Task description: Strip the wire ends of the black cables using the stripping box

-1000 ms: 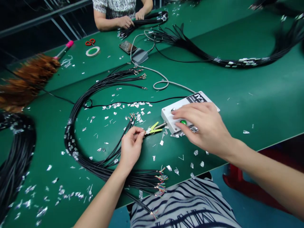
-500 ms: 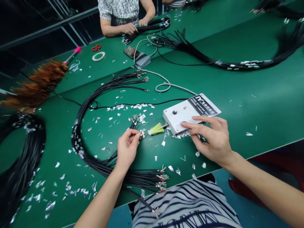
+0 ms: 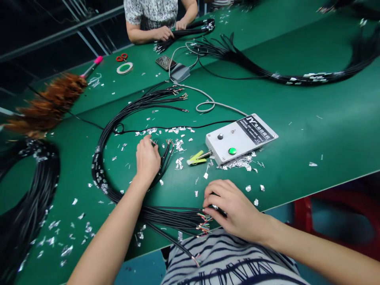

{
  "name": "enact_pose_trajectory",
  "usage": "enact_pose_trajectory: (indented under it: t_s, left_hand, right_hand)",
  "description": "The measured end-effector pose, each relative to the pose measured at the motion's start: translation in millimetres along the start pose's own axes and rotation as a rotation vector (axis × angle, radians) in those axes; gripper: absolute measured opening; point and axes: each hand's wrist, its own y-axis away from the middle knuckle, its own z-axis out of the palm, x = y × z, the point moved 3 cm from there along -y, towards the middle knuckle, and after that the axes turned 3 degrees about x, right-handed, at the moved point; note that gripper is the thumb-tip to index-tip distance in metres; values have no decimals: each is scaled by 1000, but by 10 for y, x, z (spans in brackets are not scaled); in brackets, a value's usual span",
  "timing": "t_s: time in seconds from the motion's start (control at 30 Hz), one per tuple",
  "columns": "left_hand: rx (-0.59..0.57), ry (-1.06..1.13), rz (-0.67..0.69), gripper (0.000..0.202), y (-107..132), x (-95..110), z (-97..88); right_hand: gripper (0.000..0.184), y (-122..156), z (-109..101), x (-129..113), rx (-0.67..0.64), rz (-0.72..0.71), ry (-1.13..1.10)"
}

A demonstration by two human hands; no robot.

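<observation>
A long loop of black cables [image 3: 102,166] lies on the green table [image 3: 311,118]. My left hand [image 3: 147,158] rests knuckles-up on one cluster of cable ends, fingers curled over them. My right hand [image 3: 234,208] sits near the table's front edge, fingertips pinching at the other cable ends with coloured stripped wires [image 3: 203,223]. A white control box [image 3: 242,138] with a green button and a black knob stands to the right, a yellow-green clip [image 3: 196,158] at its nose. Neither hand touches the box.
Silver foil scraps [image 3: 237,163] litter the table. A grey pedal [image 3: 179,72], phone [image 3: 165,62], tape roll [image 3: 124,68], red scissors [image 3: 121,57] and a feather duster [image 3: 47,105] lie further back. Another person [image 3: 160,19] handles cables at the far side. More cable bundles [image 3: 297,77] lie right and left.
My right hand left the box's green button and came down to the cable ends at the front edge. My left hand drew away from the clip, moving left onto the cable cluster.
</observation>
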Motion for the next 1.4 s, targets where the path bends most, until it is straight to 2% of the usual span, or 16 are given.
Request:
enact_pose_trajectory:
  t_s: [0.07,0.13,0.17,0.23,0.3,0.37,0.43,0.57,0.67,0.8,0.93,1.03,1.17,1.23,1.33,1.4]
  left_hand:
    - [36,-23,80,30,146,156,-140]
    - [10,-8,247,21,377,394,-328]
    - [-70,39,349,13,512,519,-410]
    - [-381,177,523,15,795,726,-513]
    - [-657,214,560,18,1022,820,-553]
    - [-791,172,502,17,1140,820,-544]
    - [-825,128,454,18,1167,787,-518]
    - [-770,122,425,20,1108,713,-479]
    - [-588,16,372,16,1049,574,-448]
    - [-344,-310,298,32,985,252,-365]
    - [-260,-443,230,39,874,48,-351]
    - [-314,-330,291,30,855,174,-409]
    - [-479,-27,417,19,1018,567,-442]
    - [-533,46,438,14,1111,723,-418]
    - [-473,93,422,9,1161,823,-405]
    - [-398,163,382,11,1144,813,-431]
  right_hand:
    - [15,-7,-5,-10,10,-8,7]
    - [16,0,-21,-40,44,-49,28]
    - [16,9,-28,-61,64,-75,41]
    - [18,39,-34,-104,99,-124,66]
    - [21,76,-22,-138,105,-176,84]
    - [24,113,4,-159,92,-240,85]
    - [26,143,33,-166,74,-308,71]
    - [29,172,75,-154,23,-366,68]
    - [31,177,86,-141,-8,-366,67]
    - [34,183,107,-103,-78,-336,60]
    - [35,190,134,-63,-141,-314,41]
    - [35,187,151,-49,-148,-299,16]
    - [34,190,164,-49,-133,-282,-3]
    - [32,183,144,-57,-140,-277,-17]
    - [25,121,60,-70,-187,-252,-164]
    - [22,35,-22,-43,-166,-138,-315]
